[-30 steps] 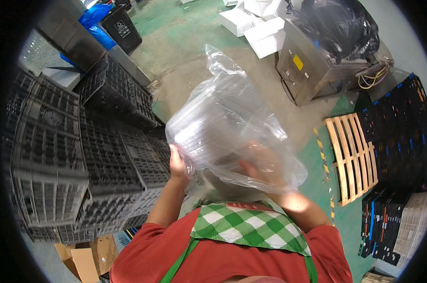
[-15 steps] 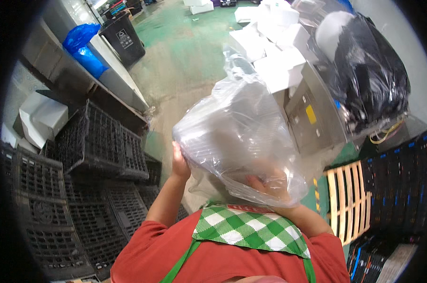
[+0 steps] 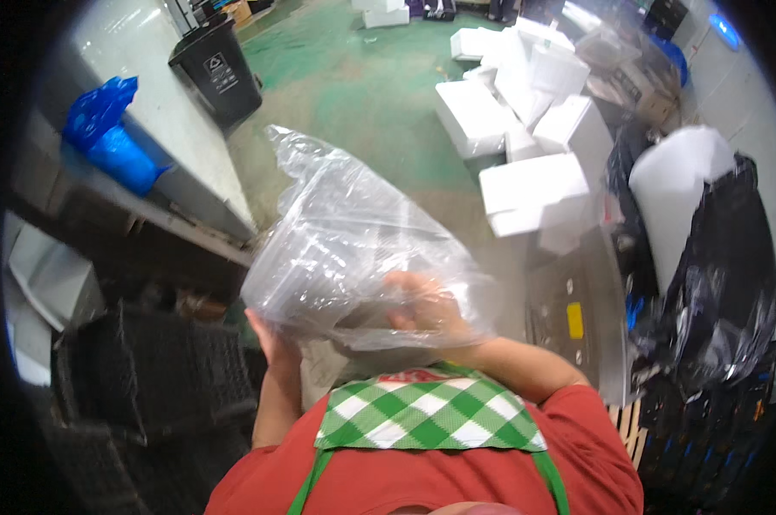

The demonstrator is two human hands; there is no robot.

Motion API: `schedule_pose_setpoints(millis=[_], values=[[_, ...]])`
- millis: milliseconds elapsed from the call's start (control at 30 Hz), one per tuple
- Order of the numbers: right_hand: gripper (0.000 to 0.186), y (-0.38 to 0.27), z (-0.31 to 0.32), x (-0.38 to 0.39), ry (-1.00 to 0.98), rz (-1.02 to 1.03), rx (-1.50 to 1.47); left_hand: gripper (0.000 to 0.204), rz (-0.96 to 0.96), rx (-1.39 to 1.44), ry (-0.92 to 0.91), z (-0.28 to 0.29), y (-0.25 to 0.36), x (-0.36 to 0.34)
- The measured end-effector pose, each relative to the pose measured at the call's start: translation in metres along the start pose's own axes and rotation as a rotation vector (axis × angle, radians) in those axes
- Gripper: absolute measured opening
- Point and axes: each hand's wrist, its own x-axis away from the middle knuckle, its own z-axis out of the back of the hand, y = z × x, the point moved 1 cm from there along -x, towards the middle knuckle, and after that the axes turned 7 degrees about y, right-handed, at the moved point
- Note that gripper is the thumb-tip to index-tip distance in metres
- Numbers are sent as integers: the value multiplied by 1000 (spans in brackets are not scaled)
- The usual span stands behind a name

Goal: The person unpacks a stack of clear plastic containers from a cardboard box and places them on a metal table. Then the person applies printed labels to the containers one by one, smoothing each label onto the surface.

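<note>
A large clear plastic bag (image 3: 353, 232) is in front of my chest, its loose end pointing up and away. Inside its left part are ridged, see-through pieces that look like a stack of clear plastic containers (image 3: 289, 279); the film blurs their shape. My left hand (image 3: 272, 339) holds the bag from below at its left side, with most of its fingers hidden beneath. Through the film my right hand (image 3: 426, 305) shows inside the bag's near right part. Its thumb and fingers are apart and point left toward the stack, with nothing seen between them.
Black plastic crates (image 3: 156, 369) stand at the left, below a ledge with a blue bag (image 3: 113, 142). White foam boxes (image 3: 534, 189) pile up at the far right. A metal cabinet (image 3: 576, 283) and a black bag (image 3: 722, 275) are at the right. A dark bin (image 3: 216, 73) stands far left.
The bag and both hands have moved left in the view, and the bag's loose end has swung left. My right hand has shifted up and left. The surroundings have shifted as the view turned.
</note>
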Motion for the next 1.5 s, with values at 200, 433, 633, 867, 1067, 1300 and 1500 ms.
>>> schedule_pose_setpoints(millis=[200,433,633,867,1067,1300,1500], values=[[40,41,-12,-145,90,-45,-89,79,11,8,-59,-102,42,-142],[36,131,-1,-289,-7,-294,-223,74,60,-33,-102,-194,16,-303],[36,186,14,-453,-96,-223,-220,73,-10,-46,15,-279,15,-436],[36,222,10,-655,-233,-22,-151,74,-108,15,97,-325,31,-550],[39,276,-34,-801,-203,32,-80,75,-50,68,118,-374,34,-694],[38,326,-22,-952,-29,15,-62,74,10,-49,-42,-480,49,-893],[29,407,13,-1061,-37,-277,-205,78,-6,-225,-98,-589,8,-1040]])
